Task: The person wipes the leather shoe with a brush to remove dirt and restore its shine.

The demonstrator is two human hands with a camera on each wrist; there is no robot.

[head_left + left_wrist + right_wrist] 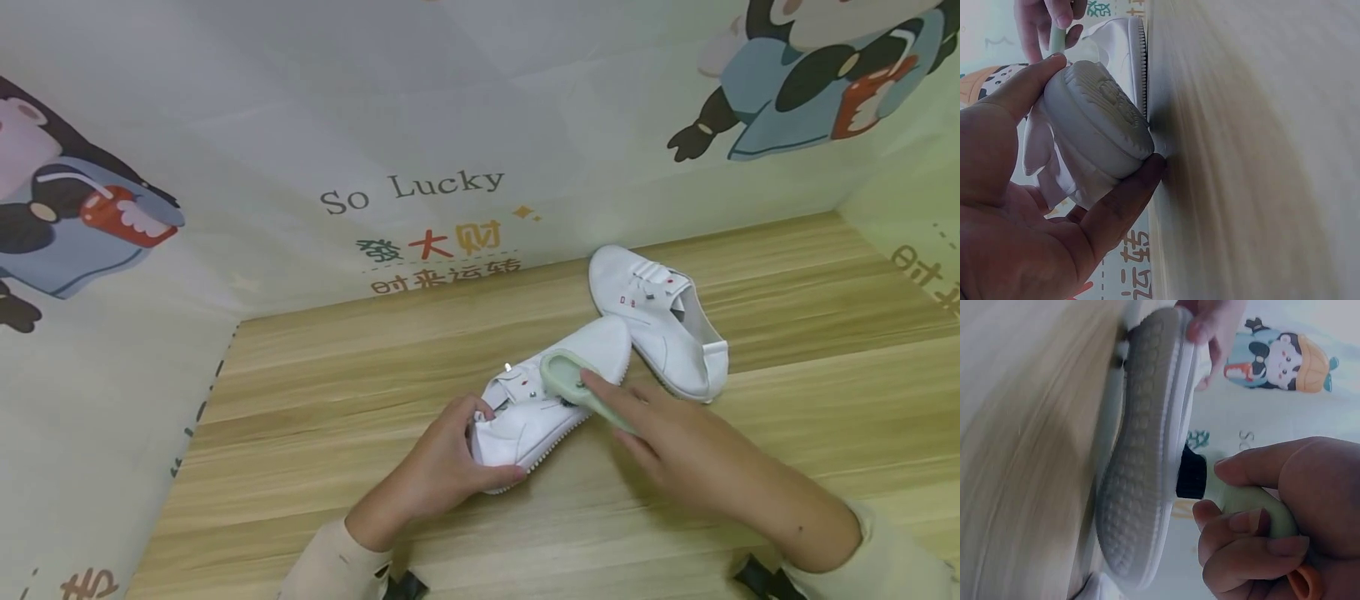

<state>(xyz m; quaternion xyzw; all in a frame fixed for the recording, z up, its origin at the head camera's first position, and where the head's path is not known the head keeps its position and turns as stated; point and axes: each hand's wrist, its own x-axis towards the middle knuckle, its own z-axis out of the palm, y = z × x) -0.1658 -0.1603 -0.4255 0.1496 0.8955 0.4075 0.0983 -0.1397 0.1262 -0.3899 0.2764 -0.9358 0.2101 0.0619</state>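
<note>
My left hand [450, 454] grips a white shoe [517, 429] by its heel, thumb and fingers on either side. The shoe is tilted, and its studded sole [1141, 450] faces my right wrist camera. In my right hand [667, 433] is a pale green brush [564, 375], gripped by its handle with a finger along the top. Its black bristles [1192, 476] press against the side of the shoe just above the sole. A second white shoe [663, 333] lies behind and to the right, close by the held shoe's toe.
Beneath everything is a wood-grain tabletop [300, 400]. A pale printed sheet [450, 100] with cartoon figures and lettering stands upright along the back and sides. Dark straps [765, 575] show near both sleeves at the front edge.
</note>
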